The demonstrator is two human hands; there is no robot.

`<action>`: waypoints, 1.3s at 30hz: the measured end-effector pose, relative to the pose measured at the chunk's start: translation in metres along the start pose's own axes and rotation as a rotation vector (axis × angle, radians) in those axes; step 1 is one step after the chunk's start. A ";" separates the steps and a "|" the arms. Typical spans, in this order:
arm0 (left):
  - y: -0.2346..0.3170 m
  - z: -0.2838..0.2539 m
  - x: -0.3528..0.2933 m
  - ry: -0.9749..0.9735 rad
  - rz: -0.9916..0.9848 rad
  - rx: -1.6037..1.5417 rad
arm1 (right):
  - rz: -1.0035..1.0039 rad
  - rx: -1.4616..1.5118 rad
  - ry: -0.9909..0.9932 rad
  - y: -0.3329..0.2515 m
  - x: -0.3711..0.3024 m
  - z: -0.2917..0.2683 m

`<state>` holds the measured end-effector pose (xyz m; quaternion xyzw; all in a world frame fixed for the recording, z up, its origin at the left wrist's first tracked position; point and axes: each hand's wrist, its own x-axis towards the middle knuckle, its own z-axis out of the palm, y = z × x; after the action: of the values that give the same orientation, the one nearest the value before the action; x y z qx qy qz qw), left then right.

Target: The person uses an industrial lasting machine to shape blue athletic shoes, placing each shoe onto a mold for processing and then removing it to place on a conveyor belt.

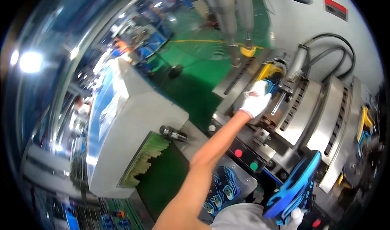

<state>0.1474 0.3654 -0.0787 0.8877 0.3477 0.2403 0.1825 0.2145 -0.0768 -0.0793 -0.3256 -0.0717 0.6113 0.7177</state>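
My left hand point(255, 100), in a white glove, reaches forward to the machine with its thumb and fingers apart. It is beside a blue shoe part point(271, 84) that sits by a yellow form point(265, 72) in the machine station; whether the fingers touch it I cannot make out. Close to my body at the lower right, my right hand point(295, 218), also gloved in white, is closed on a blue and black sports shoe point(293, 189). The shoe is tilted with its bright blue sole turned to the left. My right fingers are partly hidden behind it.
Several blue and black shoes point(228, 183) lie on a metal shelf before me. Red point(238, 153) and green point(254, 166) buttons line the machine's front. Slotted metal plates point(300, 112) and hoses point(345, 51) are at right. A grey machine housing point(142, 116) with a ragged green curtain point(148, 159) stands left.
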 end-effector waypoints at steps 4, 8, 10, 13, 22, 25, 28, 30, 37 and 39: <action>-0.037 0.063 0.046 0.051 -0.274 0.103 | 0.059 -0.149 0.138 -0.003 0.004 -0.032; -0.062 0.087 0.061 0.015 -0.334 0.197 | 0.075 -0.242 0.251 -0.010 -0.001 -0.053; -0.063 0.072 0.078 -0.027 -0.304 0.267 | 0.063 -0.270 0.305 -0.015 -0.007 -0.057; -0.020 0.013 0.097 -0.080 -0.357 0.210 | -0.002 -0.308 0.348 -0.021 -0.011 -0.054; 0.018 -0.150 -0.175 0.471 -0.408 -0.233 | -0.105 -0.121 0.187 -0.006 0.112 0.083; -0.004 -0.160 -0.299 0.462 -0.669 -0.053 | -0.083 -0.127 0.036 -0.002 0.223 0.134; -0.013 -0.164 -0.416 0.516 -0.985 -0.069 | 0.020 -0.179 -0.077 0.007 0.331 0.168; -0.016 -0.151 -0.474 0.471 -1.172 0.051 | -0.029 -0.455 0.096 0.005 0.431 0.128; 0.018 -0.105 -0.617 0.371 -1.684 0.419 | -0.494 -1.745 0.964 0.042 0.561 0.076; 0.032 -0.079 -0.640 0.384 -1.769 0.411 | -0.259 -1.758 0.702 0.042 0.568 0.071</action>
<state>-0.2906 -0.0961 -0.1902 0.2594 0.9584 0.0901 0.0779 0.2811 0.4766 -0.2149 -0.9027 -0.3215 0.1217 0.2589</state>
